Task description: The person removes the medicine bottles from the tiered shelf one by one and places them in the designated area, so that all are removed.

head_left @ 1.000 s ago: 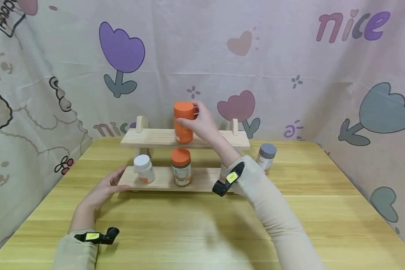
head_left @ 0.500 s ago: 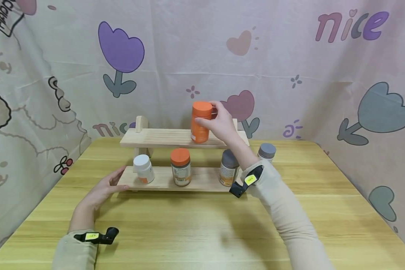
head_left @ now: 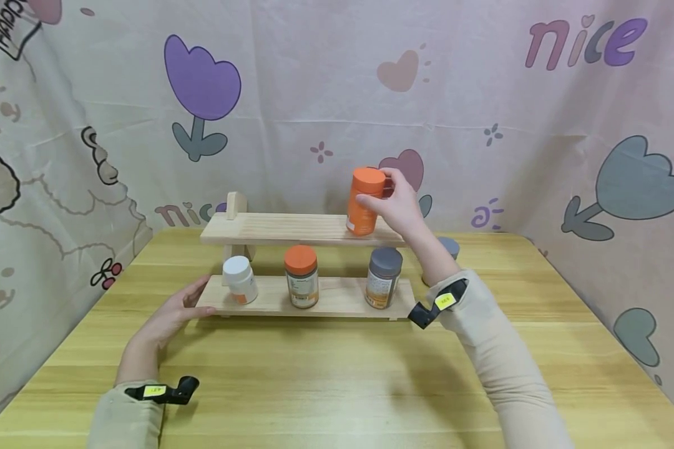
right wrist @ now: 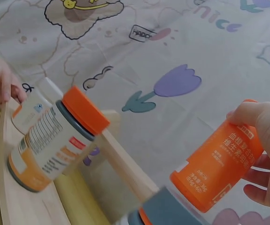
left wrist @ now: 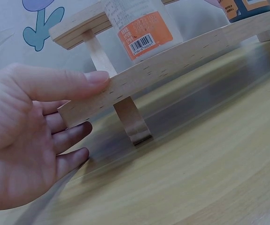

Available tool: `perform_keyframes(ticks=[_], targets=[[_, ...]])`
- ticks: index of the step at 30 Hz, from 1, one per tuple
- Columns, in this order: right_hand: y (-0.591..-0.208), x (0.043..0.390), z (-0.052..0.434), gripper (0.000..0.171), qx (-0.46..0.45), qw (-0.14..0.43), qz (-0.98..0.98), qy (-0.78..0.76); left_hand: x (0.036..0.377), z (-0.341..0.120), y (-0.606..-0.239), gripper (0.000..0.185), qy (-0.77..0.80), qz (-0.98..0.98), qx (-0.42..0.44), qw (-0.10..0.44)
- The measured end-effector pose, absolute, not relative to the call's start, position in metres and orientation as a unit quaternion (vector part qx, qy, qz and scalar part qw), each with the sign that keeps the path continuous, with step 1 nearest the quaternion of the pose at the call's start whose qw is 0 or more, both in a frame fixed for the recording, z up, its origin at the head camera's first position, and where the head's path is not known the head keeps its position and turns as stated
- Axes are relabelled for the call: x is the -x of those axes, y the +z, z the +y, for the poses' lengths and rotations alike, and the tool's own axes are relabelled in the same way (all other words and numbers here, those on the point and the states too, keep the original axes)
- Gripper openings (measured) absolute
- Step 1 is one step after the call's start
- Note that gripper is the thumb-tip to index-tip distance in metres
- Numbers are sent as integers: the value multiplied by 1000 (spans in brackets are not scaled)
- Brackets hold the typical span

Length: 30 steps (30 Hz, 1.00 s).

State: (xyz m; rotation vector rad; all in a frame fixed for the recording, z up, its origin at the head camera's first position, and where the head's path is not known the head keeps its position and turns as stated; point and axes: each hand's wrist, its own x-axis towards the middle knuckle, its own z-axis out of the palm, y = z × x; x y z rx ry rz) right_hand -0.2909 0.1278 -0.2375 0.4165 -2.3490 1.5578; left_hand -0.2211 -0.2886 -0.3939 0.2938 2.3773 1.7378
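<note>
While left hand (head_left: 171,315) pinches rack (head_left: 337,296), right hand (head_left: 401,202) grasps orange bottle (head_left: 364,202); likely placing, next: level onto upper board (head_left: 292,226) below grip

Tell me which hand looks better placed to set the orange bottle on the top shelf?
Probably the right hand: it grips the orange bottle near the right end of the top shelf. The left hand holds the left end of the lower shelf, away from the bottle.
</note>
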Motion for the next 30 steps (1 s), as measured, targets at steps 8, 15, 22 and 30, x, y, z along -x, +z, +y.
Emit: perform_keyframes(ticks=[8,15,22,30], targets=[[-243,291,152,59,-134,169,-811,544,221,-288,-396,88,589,797,-102,93],[-248,283,177,59,-130,179,-813,539,221,-288,-397,88,590,796,-104,91],[-249,271,202,60,-102,186,-823,528,222,-289,-396,87,588,797,-106,88],[-252,264,231,60,-65,195,-833,513,221,-290,-395,87,591,795,-106,90]])
